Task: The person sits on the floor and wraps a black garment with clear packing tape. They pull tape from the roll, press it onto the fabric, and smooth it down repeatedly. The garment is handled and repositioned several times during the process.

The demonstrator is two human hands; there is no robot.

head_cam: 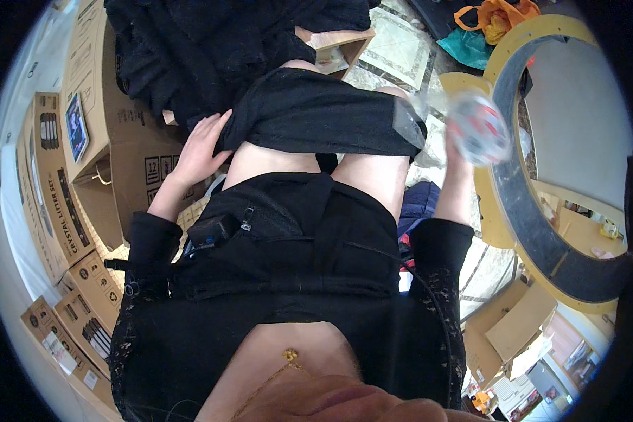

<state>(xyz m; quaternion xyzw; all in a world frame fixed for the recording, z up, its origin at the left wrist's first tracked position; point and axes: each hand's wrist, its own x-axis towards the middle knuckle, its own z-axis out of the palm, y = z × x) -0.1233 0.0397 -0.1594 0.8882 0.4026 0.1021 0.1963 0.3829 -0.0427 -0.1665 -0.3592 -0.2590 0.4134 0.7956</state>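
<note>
My left hand [207, 145] rests flat with spread fingers on the edge of a black cloth [316, 113] lying across my thighs. Nothing shows in its grasp. On the right, beyond the cloth's end, my right hand [453, 140] holds a crumpled clear plastic bag with red and dark marks [481, 129], blurred by motion. A clear plastic flap [407, 124] lies over the cloth's right end. My right fingers are mostly hidden behind the bag. More black fabric [205, 53] is heaped beyond my left hand.
Cardboard boxes [111, 132] stand on the left, one with a phone [76, 127] on top. To the right rises a large round wheel with a dark inner track [522, 211]. Orange [498, 18] and teal bags [467, 48] lie at the upper right, an opened carton [498, 337] at the lower right.
</note>
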